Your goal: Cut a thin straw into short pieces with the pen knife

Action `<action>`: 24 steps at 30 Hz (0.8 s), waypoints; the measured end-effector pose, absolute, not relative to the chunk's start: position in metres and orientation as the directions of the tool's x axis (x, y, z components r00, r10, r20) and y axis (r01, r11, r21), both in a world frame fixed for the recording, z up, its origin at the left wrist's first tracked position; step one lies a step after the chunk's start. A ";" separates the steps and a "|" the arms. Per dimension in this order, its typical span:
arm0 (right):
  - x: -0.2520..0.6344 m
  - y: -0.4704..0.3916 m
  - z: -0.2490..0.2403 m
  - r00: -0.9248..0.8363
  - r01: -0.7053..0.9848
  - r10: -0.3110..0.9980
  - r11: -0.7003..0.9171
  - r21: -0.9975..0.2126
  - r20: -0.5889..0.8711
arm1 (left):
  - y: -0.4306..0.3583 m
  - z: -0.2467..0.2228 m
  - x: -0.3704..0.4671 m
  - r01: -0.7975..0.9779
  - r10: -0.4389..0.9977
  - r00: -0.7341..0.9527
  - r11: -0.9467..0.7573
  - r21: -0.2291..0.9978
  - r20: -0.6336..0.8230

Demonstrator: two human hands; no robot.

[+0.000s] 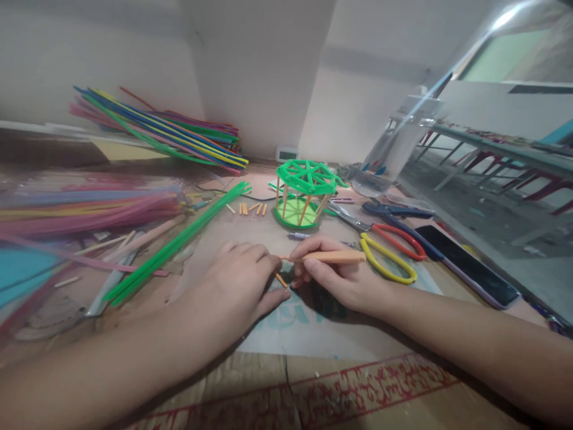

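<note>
My left hand (244, 272) reaches in with its fingers closed round a short orange stick (281, 279), one end of which shows between thumb and fingers. In my right hand (329, 269), thumb and fingers grip a slim peach-orange handled tool (338, 257). Its thin tip points left and meets the fingertips of my left hand; the exact kind of tool is unclear. Just beyond both hands stands a round cage-like model (307, 191) with green spoked top and base joined by thin wooden posts. Several short orange stick pieces (252, 208) lie to its left.
Green pipe cleaners (179, 242) lie left of my hands, near bagged bundles (89, 209). More coloured pipe cleaners (165, 131) lean by the wall. To the right are scissors (389, 245), blue-handled pliers (398, 215), a phone (468, 263) and a clear bottle (389, 149).
</note>
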State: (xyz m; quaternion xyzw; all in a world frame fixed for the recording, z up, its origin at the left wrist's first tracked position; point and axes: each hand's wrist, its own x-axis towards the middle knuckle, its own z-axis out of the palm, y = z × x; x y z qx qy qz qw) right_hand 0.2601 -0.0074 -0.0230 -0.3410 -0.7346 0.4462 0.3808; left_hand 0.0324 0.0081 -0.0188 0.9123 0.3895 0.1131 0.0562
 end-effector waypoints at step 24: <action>0.256 -0.002 -0.019 -0.310 0.252 0.924 0.308 -0.918 0.225 | 0.030 -0.024 0.027 0.540 0.681 0.707 -0.693 0.477 0.190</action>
